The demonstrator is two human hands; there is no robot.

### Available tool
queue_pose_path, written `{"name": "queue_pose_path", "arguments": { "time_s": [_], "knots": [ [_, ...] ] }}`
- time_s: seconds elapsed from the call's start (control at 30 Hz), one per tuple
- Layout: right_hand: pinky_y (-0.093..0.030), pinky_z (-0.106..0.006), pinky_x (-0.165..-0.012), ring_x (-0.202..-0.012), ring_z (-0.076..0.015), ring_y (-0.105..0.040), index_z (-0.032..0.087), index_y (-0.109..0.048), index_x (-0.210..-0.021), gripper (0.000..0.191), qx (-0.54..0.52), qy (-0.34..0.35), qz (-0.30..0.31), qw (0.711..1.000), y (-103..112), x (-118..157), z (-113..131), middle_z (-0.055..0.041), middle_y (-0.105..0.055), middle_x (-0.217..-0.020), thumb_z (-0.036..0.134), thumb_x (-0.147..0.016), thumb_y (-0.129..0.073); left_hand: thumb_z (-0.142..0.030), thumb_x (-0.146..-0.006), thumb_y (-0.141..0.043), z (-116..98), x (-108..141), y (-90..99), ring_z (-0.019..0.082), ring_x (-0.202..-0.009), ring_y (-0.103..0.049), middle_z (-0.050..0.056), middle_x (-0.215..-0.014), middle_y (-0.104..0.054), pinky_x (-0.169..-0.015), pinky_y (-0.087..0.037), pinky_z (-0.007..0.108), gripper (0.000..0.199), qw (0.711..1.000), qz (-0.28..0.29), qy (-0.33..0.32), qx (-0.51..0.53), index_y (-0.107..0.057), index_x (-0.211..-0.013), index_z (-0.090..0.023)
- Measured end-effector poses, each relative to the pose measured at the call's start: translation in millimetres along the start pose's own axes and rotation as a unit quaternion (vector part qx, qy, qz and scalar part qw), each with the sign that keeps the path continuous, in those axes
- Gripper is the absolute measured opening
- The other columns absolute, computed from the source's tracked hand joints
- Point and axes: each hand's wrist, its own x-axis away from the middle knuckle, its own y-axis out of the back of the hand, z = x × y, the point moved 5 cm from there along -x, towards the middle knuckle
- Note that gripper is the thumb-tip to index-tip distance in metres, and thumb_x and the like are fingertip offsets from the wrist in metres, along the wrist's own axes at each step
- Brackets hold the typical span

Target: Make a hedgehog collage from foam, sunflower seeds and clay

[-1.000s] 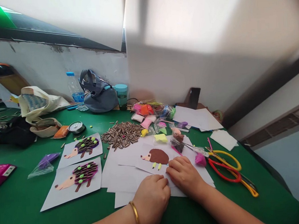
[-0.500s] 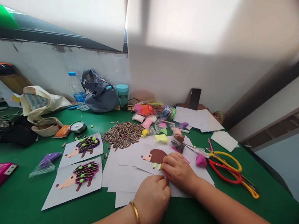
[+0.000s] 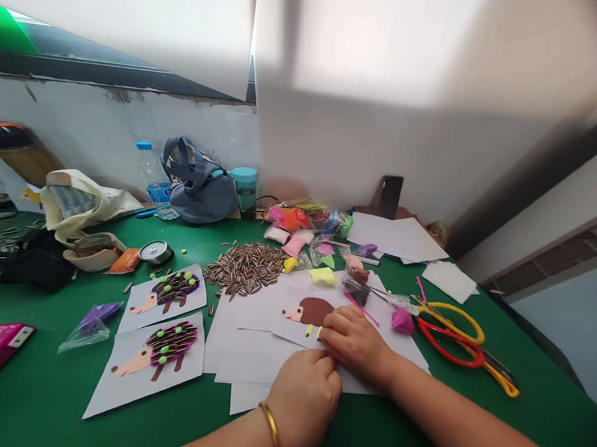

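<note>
A clay hedgehog (image 3: 317,310) with a brown body and a peach snout lies on a small white card (image 3: 288,338). Small pale yellow-green feet (image 3: 309,330) with dark tips sit below its body. My right hand (image 3: 355,344) covers the hedgehog's rear, fingers bent and pressed together by the hind foot; anything between them is hidden. Wearing a gold bangle, my left hand (image 3: 307,386) rests closed at the card's near edge. Its fingertips are out of sight, so what they hold cannot be made out.
Two seed-covered hedgehog cards (image 3: 191,382) lie at left, near a heap of sunflower seeds (image 3: 250,265). Bagged coloured clay (image 3: 293,218) stands behind. Scissors with yellow handles (image 3: 476,317) and red-handled scissors (image 3: 447,342) lie at right. A teal-lidded cup (image 3: 247,189) is by the wall.
My right hand has shifted very slightly left, its fingertips now closer over the hind foot. My left hand has stayed in place.
</note>
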Motion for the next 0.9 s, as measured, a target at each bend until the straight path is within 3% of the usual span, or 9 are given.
{"name": "queue_pose_path", "arguments": {
  "time_s": [0.3, 0.67, 0.9],
  "knots": [
    [-0.031, -0.035, -0.073, -0.079, -0.0184, -0.044, 0.019, -0.063, -0.08, 0.018, -0.005, -0.003, -0.003, 1.0, 0.3, 0.8, 0.3, -0.0047, -0.06, -0.082, 0.018, -0.094, -0.051, -0.019, -0.079, -0.068, -0.1, 1.1, 0.0, 0.019, -0.068, -0.056, 0.001, -0.07, -0.061, -0.059, -0.044, 0.033, 0.021, 1.0, -0.015, 0.001, 0.002, -0.054, -0.064, -0.017],
    [-0.032, -0.036, -0.074, -0.081, -0.0188, -0.048, 0.02, -0.067, -0.096, 0.016, -0.028, -0.011, -0.03, 0.999, 12.4, 8.3, 1.1, -0.0048, -0.062, -0.084, 0.017, -0.093, -0.052, -0.017, -0.079, -0.067, 0.3, 0.4, 1.1, 0.02, -0.072, -0.059, 0.002, -0.073, -0.063, -0.062, -0.047, 0.033, 0.017, 1.0, -0.017, -0.002, 0.0, -0.055, -0.066, -0.017],
    [-0.032, -0.036, -0.075, -0.081, -0.0186, -0.048, 0.025, -0.067, -0.104, 0.018, -0.036, 0.0, -0.009, 0.999, 11.9, 11.3, 0.2, -0.0039, -0.061, -0.088, 0.02, -0.089, -0.058, -0.018, -0.079, -0.067, -0.4, 1.2, 1.2, 0.02, -0.069, -0.058, 0.001, -0.072, -0.063, -0.061, -0.047, 0.033, 0.017, 1.0, -0.019, 0.004, -0.001, -0.056, -0.067, -0.017]
  ]
}}
